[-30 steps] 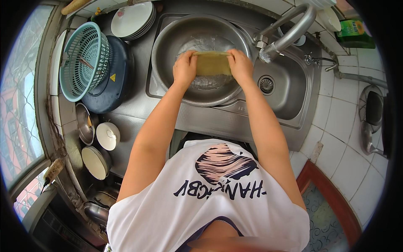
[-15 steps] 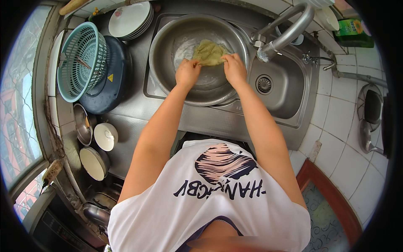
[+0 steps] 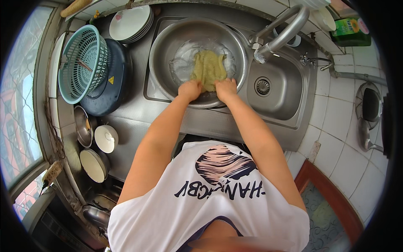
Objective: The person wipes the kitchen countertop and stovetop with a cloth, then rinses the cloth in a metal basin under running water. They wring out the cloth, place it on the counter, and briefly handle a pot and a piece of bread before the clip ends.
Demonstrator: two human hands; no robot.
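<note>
A yellow-green cloth lies stretched in a large round metal basin that holds some water. My left hand is closed on the cloth's near left corner, low by the basin's near wall. The near right corner is pinched in my right hand, about a palm's width away. The cloth's far end spreads loose in the water, away from me. My fingertips are partly hidden by the backs of my hands.
The basin sits over the left sink bowl. Beside it are the right sink bowl and a tap. Stacked plates, a turquoise basket, a dark blue lidded appliance and bowls stand left. A green bottle is far right.
Both hands have drawn toward me, pulling the cloth's near edge to the basin's near side. The cloth has gone from bunched to spread lengthwise, and the water is rippling.
</note>
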